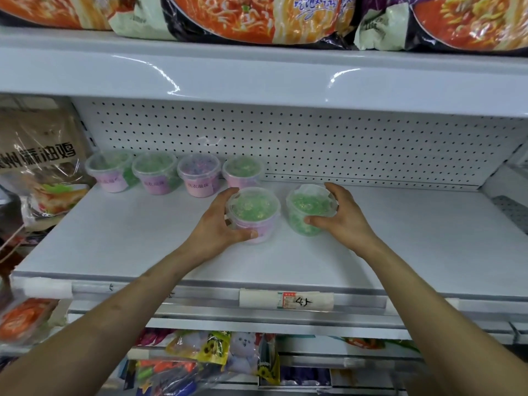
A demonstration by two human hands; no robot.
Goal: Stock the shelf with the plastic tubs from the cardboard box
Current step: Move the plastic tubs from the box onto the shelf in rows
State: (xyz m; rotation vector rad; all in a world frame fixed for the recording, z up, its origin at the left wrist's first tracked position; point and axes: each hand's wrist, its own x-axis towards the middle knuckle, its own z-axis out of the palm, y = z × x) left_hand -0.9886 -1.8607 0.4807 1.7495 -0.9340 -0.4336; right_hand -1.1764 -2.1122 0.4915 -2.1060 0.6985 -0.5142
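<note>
Paper tag (297, 301) is sitting on the shelf (137, 252) lip, lower centre. Mid-frame, the left hand (217, 227) is wrapping round a pink tub (254, 210) while the right hand (344, 217) is gripping a green tub (310, 208) just beside it, both tubs resting on the shelf. Behind them, left of centre, a row of tubs (198, 175) is standing by the pegboard (314, 144). Noodle packs (257, 18) are lying across the top.
</note>
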